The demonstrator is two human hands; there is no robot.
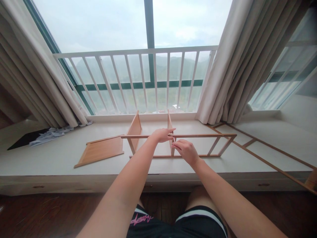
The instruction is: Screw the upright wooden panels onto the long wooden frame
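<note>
A wooden shelf frame (198, 136) lies on its side on the white window ledge, with two shelf panels standing up from it. My left hand (162, 135) closes over the upper rail where the middle shelf panel (169, 120) joins it. Just right of that joint, my right hand (187, 150) pinches a small shiny metal tool (174, 139), too small to make out exactly. The other upright shelf panel (135, 130) is left of my left hand. A loose wooden panel (102, 150) lies flat beyond the frame's left end.
To the right, another long wooden ladder-like frame (249, 143) rests across the ledge (61, 165). White cloth strips (51, 135) and a dark flat sheet (24, 138) lie at the left. A white railing (128, 52) and curtains (230, 59) border the window.
</note>
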